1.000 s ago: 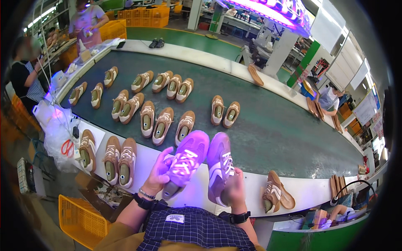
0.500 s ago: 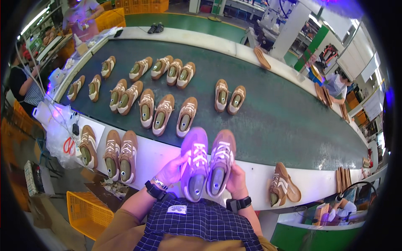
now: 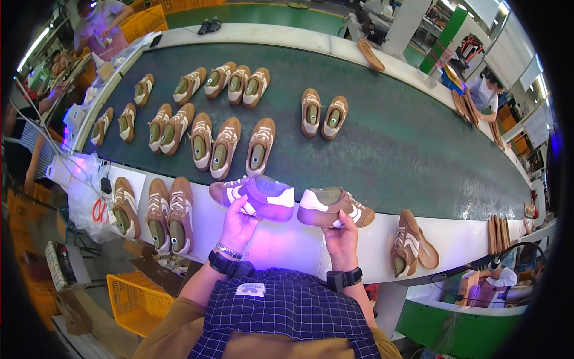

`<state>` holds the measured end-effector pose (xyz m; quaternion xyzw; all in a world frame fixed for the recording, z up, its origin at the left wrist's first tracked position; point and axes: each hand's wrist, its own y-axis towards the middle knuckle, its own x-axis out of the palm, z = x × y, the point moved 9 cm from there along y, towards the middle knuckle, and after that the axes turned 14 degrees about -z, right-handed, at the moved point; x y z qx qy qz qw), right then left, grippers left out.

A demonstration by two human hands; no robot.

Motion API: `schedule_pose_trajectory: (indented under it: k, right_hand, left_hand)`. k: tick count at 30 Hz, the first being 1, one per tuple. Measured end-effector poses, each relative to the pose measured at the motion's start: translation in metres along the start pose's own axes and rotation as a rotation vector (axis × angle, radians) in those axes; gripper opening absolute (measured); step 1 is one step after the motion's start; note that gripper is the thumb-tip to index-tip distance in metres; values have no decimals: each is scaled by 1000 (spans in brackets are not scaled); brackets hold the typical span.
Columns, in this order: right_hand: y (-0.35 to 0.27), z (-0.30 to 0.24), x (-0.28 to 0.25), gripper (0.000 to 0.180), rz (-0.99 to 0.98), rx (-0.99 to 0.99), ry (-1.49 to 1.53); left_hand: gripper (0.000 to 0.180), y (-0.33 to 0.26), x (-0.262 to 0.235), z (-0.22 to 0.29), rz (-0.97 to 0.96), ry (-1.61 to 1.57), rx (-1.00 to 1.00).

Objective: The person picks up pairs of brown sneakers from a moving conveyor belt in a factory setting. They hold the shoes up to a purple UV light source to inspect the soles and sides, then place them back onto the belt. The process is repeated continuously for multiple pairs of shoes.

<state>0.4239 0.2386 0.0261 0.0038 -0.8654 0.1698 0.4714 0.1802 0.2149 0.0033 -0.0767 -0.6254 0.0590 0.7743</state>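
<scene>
My left hand grips a brown sneaker with white trim, held sideways with its toe to the left and its white heel to the right. In my right hand is a matching sneaker, toe pointing right. The two heels face each other a small gap apart, above the white ledge in front of me. Both shoes have an olive-green form inside. To the left on the ledge stand a pair of like sneakers and a single one.
Several sneakers stand on the dark green conveyor belt. At right on the ledge, a sneaker rests beside a loose sole. A yellow crate is low at left. Co-workers stand around the belt.
Both hands have turned their sneakers from toes-away, side by side, to lying sideways with heels facing each other. The view has shifted slightly, so the belt's shoes appear higher.
</scene>
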Motion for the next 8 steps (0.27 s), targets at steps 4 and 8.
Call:
schedule_pose_trajectory:
  k: [4,8]
  right_hand:
    - [-5,7,-6,43,43,10,28]
    - [-3,7,-9,43,51,8,36]
  left_hand:
    - [45,-3,-6,-3,36,20,9]
    - [45,-2,-8,-7,49,25,-1]
